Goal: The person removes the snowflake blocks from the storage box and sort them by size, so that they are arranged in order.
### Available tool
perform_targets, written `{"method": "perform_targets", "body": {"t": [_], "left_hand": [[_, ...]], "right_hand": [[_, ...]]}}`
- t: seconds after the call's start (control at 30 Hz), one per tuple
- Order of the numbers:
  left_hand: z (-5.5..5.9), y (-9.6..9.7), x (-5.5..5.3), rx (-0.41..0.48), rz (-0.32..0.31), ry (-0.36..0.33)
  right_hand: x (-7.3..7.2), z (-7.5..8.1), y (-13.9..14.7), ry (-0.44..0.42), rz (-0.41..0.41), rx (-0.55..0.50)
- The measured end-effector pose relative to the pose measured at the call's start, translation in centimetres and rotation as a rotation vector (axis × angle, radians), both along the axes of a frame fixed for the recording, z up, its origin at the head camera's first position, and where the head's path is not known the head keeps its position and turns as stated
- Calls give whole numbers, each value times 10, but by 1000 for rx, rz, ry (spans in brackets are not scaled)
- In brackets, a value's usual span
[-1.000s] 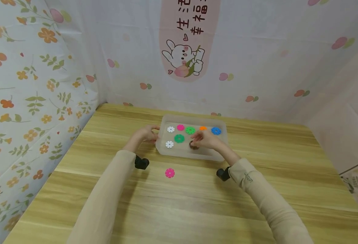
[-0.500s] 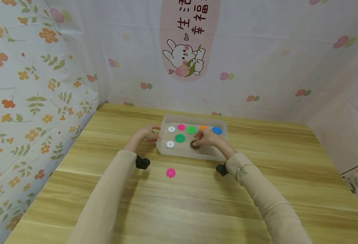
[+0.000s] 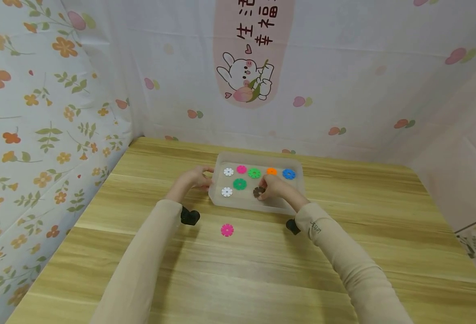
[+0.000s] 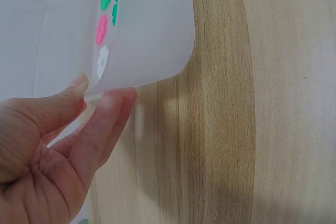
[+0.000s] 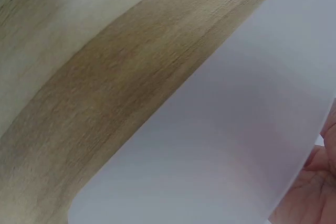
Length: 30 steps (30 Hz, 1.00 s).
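"What's in the box (image 3: 238, 205)?"

"Two white discs (image 3: 227, 192), two green discs (image 3: 239, 184), a pink disc (image 3: 242, 169), an orange disc (image 3: 271, 171), a blue disc (image 3: 288, 174), and the brown disc (image 3: 257, 192) toward the box's near side."

"How do they point?"

"The box's long axis runs left to right; the brown disc is round."

"Held?"

"The left hand (image 3: 200, 177) pinches the box's left end. The right hand (image 3: 276, 186) touches the brown disc; I can't tell whether it's gripping."

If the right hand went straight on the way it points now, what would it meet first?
The brown disc, which the right hand already appears to touch. Past it, the darker green disc looks roughly next in line, though depth is hard to judge.
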State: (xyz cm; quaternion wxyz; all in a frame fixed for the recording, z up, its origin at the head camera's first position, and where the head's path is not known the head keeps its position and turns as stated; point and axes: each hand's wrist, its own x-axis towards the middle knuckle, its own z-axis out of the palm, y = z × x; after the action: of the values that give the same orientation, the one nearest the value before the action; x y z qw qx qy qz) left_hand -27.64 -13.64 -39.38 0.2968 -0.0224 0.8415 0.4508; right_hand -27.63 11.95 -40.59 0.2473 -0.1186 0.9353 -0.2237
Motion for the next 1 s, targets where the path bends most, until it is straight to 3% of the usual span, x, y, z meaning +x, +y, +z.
{"method": "perform_targets", "body": {"t": [0.27, 1.0], "left_hand": [[0, 2, 0, -17, 5, 3], [3, 1, 2, 0, -5, 7]], "right_hand": [[0, 0, 1, -11, -11, -19], [2, 2, 9, -44, -62, -221]]}}
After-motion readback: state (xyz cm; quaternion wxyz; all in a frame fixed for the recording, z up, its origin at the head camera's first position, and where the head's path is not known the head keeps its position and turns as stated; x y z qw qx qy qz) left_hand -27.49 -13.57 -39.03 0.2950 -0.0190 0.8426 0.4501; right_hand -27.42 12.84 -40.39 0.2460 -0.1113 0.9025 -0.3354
